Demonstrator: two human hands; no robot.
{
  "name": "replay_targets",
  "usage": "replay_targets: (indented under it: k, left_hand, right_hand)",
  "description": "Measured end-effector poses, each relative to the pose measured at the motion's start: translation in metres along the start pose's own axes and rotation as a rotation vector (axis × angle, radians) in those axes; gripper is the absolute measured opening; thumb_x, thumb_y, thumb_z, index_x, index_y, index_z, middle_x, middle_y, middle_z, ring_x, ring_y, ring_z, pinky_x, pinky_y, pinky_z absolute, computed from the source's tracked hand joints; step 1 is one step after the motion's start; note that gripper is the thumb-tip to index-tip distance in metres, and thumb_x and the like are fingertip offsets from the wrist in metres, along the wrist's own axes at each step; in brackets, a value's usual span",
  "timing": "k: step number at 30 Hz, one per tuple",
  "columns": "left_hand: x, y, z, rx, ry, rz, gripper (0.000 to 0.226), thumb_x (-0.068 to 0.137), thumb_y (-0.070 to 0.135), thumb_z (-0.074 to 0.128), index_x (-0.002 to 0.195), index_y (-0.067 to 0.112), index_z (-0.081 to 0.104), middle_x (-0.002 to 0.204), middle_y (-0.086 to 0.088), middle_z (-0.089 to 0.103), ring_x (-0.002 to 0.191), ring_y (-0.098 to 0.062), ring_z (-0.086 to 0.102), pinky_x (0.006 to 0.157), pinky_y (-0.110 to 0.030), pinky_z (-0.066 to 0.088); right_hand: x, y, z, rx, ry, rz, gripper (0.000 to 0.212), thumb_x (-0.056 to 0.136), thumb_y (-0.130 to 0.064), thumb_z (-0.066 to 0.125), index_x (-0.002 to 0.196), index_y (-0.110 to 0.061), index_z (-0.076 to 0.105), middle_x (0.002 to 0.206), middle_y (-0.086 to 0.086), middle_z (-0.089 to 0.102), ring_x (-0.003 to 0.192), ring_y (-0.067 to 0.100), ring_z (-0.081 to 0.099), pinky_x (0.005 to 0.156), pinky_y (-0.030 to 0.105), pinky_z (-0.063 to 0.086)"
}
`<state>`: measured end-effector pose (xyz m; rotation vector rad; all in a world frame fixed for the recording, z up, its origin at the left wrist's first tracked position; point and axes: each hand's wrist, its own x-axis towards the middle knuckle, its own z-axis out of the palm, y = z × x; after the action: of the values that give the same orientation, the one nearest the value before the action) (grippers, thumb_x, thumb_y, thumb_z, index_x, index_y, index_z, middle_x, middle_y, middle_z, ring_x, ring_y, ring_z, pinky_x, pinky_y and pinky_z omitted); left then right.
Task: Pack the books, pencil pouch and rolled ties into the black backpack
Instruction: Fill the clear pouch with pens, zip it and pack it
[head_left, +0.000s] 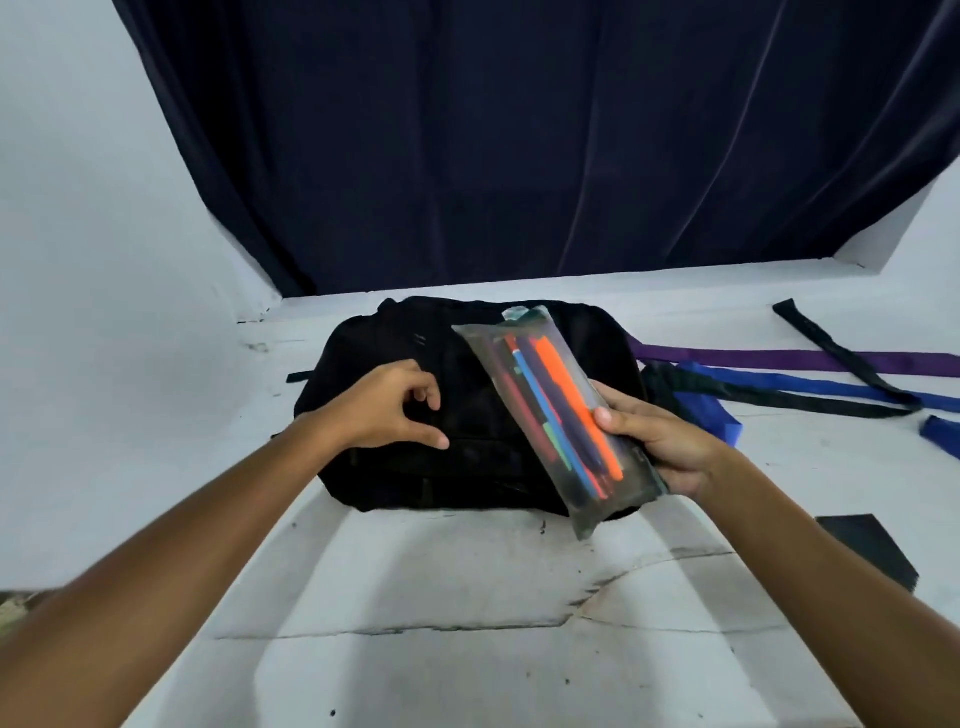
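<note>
The black backpack lies flat on the white surface in front of me. My right hand grips the lower end of a clear pencil pouch full of coloured pens and holds it slanted above the backpack's right side. My left hand hovers on the backpack's front with fingers curled and thumb apart, nothing visible between them. To the right, unrolled ties lie spread out: a purple tie, a blue tie and a black tie.
A flat black rectangle, perhaps a book, lies at the right near my forearm. A dark curtain hangs behind the backpack. White walls stand close on the left and far right. The surface is cracked near me.
</note>
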<state>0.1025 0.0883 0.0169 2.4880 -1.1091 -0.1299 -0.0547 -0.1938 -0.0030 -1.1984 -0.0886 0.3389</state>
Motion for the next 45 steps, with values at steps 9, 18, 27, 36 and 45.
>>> replay_targets:
  k: [9, 18, 27, 36, 45]
  left_hand:
    - [0.028, -0.018, 0.004, -0.084, -0.041, -0.018, 0.032, 0.059, 0.035, 0.091, 0.06, 0.019, 0.063, 0.06, 0.005, 0.053, 0.058, -0.007, 0.046, 0.06, -0.027, 0.04]
    - [0.043, -0.006, -0.024, -0.245, 0.118, -0.081, 0.036, 0.083, 0.033, 0.075, 0.068, 0.005, 0.059, 0.064, -0.003, 0.048, 0.058, -0.011, 0.041, 0.059, -0.018, 0.035]
    - [0.051, -0.008, -0.024, -0.306, 0.398, -0.059, 0.039, 0.096, 0.031, 0.058, 0.073, 0.001, 0.045, 0.062, 0.004, 0.036, 0.058, -0.014, 0.033, 0.06, -0.028, 0.032]
    - [0.039, -0.009, -0.043, -0.086, 0.113, 0.062, 0.07, 0.041, 0.06, 0.085, 0.083, 0.029, 0.039, 0.08, 0.009, 0.047, 0.074, -0.01, 0.041, 0.067, -0.029, 0.039]
    - [0.047, -0.008, -0.043, 0.394, 0.439, 0.412, 0.039, 0.075, 0.043, 0.078, 0.087, 0.008, 0.068, 0.081, -0.003, 0.055, 0.063, -0.019, 0.052, 0.056, -0.038, 0.049]
  right_hand:
    - [-0.027, 0.032, -0.009, -0.036, -0.112, 0.131, 0.081, 0.067, -0.033, 0.087, 0.138, -0.024, 0.051, 0.123, 0.011, 0.065, 0.105, 0.024, 0.066, 0.088, 0.037, 0.055]
    - [-0.016, 0.037, -0.008, -0.153, -0.183, 0.254, 0.079, 0.073, -0.037, 0.082, 0.143, -0.027, 0.046, 0.13, 0.013, 0.057, 0.11, 0.026, 0.06, 0.093, 0.04, 0.052]
    - [0.006, 0.024, 0.002, -0.116, -0.014, 0.172, 0.095, 0.063, -0.038, 0.089, 0.144, -0.017, 0.043, 0.127, 0.015, 0.061, 0.106, 0.028, 0.064, 0.09, 0.041, 0.055]
    - [0.01, 0.014, 0.007, 0.029, 0.199, 0.087, 0.078, 0.057, -0.033, 0.093, 0.126, -0.014, 0.061, 0.112, 0.017, 0.068, 0.089, 0.028, 0.07, 0.07, 0.039, 0.059]
    - [0.028, 0.002, 0.045, -0.076, 0.499, 0.054, 0.042, 0.07, -0.03, 0.078, 0.1, -0.009, 0.057, 0.086, 0.013, 0.073, 0.068, 0.024, 0.071, 0.058, 0.037, 0.06]
